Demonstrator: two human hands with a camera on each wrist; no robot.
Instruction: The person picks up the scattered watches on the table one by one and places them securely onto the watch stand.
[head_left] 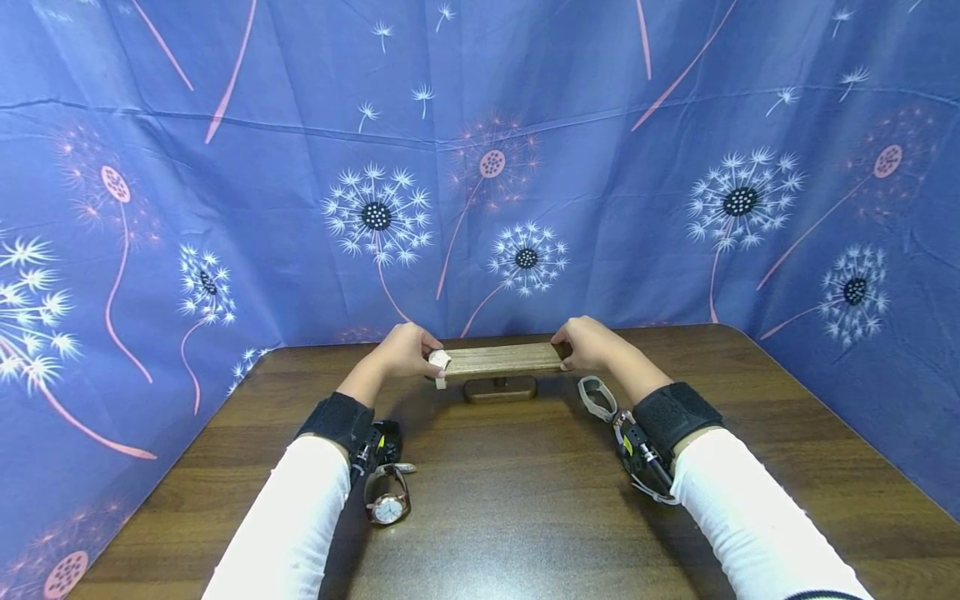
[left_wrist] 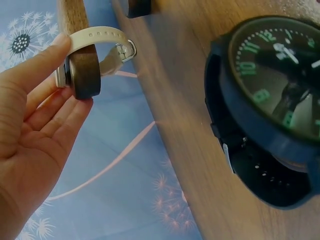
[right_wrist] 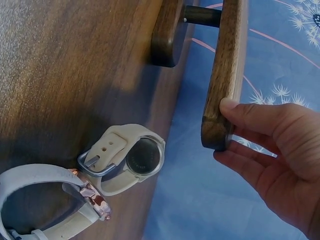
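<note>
A wooden watch stand, with a long crossbar (head_left: 502, 358) over a small oval base (head_left: 500, 389), stands near the table's far edge. Looped around the crossbar's left end is a watch with a cream strap (left_wrist: 100, 36), its buckle hanging on the inner side. My left hand (head_left: 405, 350) grips that watch at the bar end, thumb on the strap and fingers at the far side; the dial is mostly hidden in the left wrist view. At the opposite end, my right hand (right_wrist: 280, 140) pinches the bare bar between thumb and fingers.
On the left of the table (head_left: 465, 492) lie a black watch (left_wrist: 280, 80) and a brown-strapped watch (head_left: 388, 507). To the right are another cream watch (right_wrist: 145, 156) and a white-strapped, rose-gold watch (right_wrist: 40, 172). A blue patterned cloth (head_left: 600, 167) hangs behind the table.
</note>
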